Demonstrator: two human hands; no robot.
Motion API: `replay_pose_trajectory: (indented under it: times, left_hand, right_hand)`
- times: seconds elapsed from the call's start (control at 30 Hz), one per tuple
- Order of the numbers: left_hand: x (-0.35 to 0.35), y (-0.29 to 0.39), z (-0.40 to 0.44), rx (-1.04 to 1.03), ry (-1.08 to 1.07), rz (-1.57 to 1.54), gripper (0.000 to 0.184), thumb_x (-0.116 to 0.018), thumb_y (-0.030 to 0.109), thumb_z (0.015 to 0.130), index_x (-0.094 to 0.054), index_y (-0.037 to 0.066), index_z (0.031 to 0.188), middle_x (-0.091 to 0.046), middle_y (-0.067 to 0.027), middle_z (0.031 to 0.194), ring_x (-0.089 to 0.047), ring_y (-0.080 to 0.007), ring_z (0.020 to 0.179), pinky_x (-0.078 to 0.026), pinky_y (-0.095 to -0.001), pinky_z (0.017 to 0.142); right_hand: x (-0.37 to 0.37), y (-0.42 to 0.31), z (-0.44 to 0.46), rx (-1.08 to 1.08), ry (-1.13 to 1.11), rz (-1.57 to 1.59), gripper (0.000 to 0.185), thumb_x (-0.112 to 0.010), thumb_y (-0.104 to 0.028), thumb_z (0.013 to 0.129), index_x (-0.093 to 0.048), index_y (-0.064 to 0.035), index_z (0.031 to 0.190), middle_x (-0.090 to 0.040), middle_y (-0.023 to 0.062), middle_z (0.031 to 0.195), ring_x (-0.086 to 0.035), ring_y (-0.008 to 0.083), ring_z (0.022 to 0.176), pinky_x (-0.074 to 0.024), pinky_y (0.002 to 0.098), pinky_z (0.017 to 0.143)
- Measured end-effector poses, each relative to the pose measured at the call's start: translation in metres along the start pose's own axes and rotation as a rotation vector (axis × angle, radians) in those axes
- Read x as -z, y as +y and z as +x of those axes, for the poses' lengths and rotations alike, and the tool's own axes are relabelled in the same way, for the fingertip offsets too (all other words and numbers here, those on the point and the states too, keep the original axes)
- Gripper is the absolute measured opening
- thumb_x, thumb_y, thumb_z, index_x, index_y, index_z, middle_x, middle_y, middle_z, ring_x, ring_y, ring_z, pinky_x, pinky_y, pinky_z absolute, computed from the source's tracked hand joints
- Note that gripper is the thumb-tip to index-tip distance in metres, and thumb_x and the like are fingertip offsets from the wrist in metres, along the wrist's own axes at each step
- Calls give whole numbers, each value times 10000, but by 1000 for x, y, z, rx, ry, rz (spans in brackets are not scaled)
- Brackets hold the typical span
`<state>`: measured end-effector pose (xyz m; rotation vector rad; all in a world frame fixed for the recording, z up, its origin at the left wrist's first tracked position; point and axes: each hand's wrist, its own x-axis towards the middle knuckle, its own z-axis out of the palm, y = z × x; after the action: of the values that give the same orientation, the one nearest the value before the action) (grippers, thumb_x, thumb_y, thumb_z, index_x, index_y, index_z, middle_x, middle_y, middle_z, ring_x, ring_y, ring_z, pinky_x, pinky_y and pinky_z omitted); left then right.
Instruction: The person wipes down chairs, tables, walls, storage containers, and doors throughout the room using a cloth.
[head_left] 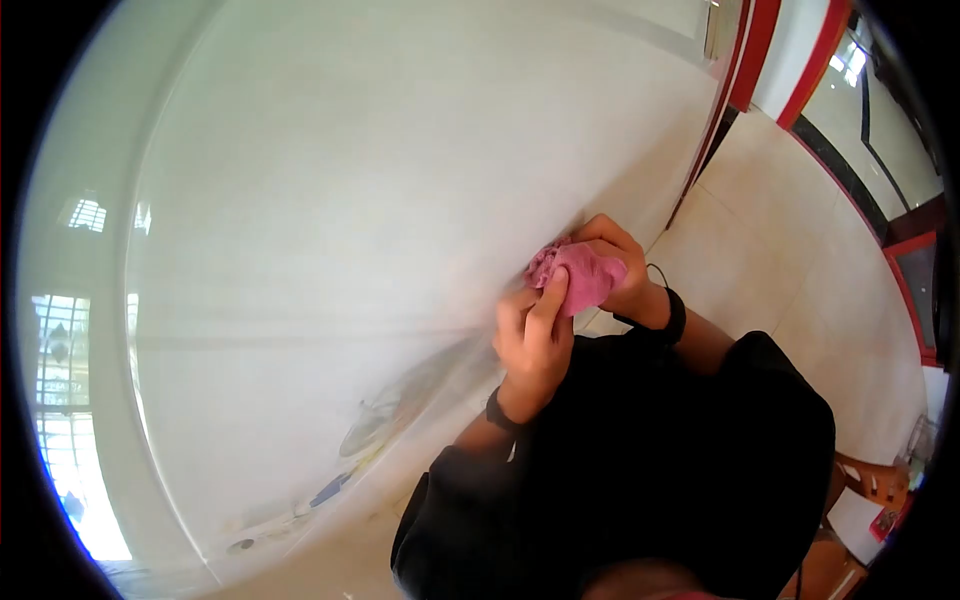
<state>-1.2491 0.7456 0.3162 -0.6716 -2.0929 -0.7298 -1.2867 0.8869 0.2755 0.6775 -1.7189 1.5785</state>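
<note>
A bunched pink cloth (592,278) is held between my two hands, in front of a large glossy white panel (350,180). My left hand (532,335) has its fingers closed on the cloth's near lower side, with the thumb pressed against it. Behind and to the right, my right hand (618,255) grips the far side of the cloth, its fingers curled and partly hidden. Both wrists wear dark bands. Whether the cloth touches the panel, I cannot tell.
A raised moulding (135,330) runs down the panel's left side, where a barred window is reflected. Red trim (757,55) edges the right. Pale floor tiles (770,240) lie beyond my arms. A brown wooden chair (872,480) with papers stands at lower right.
</note>
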Motion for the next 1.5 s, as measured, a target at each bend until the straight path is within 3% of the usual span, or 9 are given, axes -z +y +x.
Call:
replay_pose_trajectory:
  times: [0.3, 0.7, 0.83, 0.97, 1.03, 1.2, 1.3, 1.4, 1.5]
  left_hand:
    - [-87, 41, 57, -8, 112, -61, 534, -722, -154, 639, -699, 93, 1112, -539, -75, 917, -564, -214, 747, -497, -294, 655]
    - [-352, 130, 143, 46, -125, -52, 522, -759, -38, 735, -662, 138, 1217, -560, -60, 912, -606, -207, 715, -512, -334, 558]
    - [-427, 169, 172, 28, -6, -69, 526, -760, -40, 732, -659, 138, 1217, -574, -63, 922, -620, -209, 742, -512, -324, 563]
    - [-453, 199, 195, -31, 117, -75, 541, -730, -86, 716, -666, 139, 1204, -595, -77, 957, -632, -213, 736, -516, -312, 579]
    - [-458, 190, 187, -87, 88, -119, 541, -713, -108, 705, -679, 142, 1184, -602, -83, 969, -634, -214, 729, -520, -307, 591]
    - [-475, 194, 161, -92, 117, -190, 487, -757, -50, 675, -708, 123, 1128, -606, -127, 967, -639, -248, 730, -525, -310, 601]
    - [-482, 185, 114, -84, -104, -278, 455, -763, -32, 680, -711, 112, 1108, -603, -139, 959, -635, -276, 723, -532, -338, 597]
    - [-504, 183, 77, 457, -361, -492, 416, -757, -13, 694, -712, 122, 1085, -586, -126, 917, -629, -289, 703, -539, -347, 589]
    - [-546, 186, 61, 673, -256, -470, 442, -725, -61, 717, -689, 112, 1122, -601, -155, 940, -643, -337, 757, -556, -412, 654]
  right_hand:
    - [90, 45, 60, 183, 75, -119, 266, -821, -71, 673, -684, -3, 891, -610, 82, 898, -629, 224, 721, -510, 309, 612]
    - [339, 212, 109, -3, 90, -217, 288, -804, -42, 682, -704, 7, 948, -614, 109, 944, -636, 242, 852, -529, 326, 739]
    - [420, 231, 147, 177, 99, -280, 320, -799, -51, 678, -703, 5, 979, -619, 109, 967, -639, 250, 841, -536, 341, 743]
    - [450, 236, 161, 196, 128, -142, 311, -807, -59, 662, -695, 11, 944, -617, 141, 953, -646, 266, 819, -527, 339, 691]
    - [442, 231, 171, 109, 264, 1, 289, -818, -69, 702, -712, 8, 960, -604, 122, 931, -622, 211, 782, -509, 301, 690]
    - [461, 258, 162, 137, 43, 256, 265, -790, -95, 724, -724, -21, 970, -590, 103, 921, -592, 199, 792, -480, 272, 674]
    - [477, 270, 143, 115, -133, 307, 236, -772, -152, 758, -733, -49, 967, -591, 91, 935, -586, 213, 820, -472, 296, 714]
    - [482, 324, 131, 47, -384, 544, 260, -744, -196, 797, -728, -81, 1029, -603, 88, 991, -610, 253, 878, -487, 340, 762]
    - [478, 380, 126, -25, -569, 646, 371, -747, -279, 794, -700, -105, 1119, -627, 103, 1084, -624, 316, 960, -504, 392, 802]
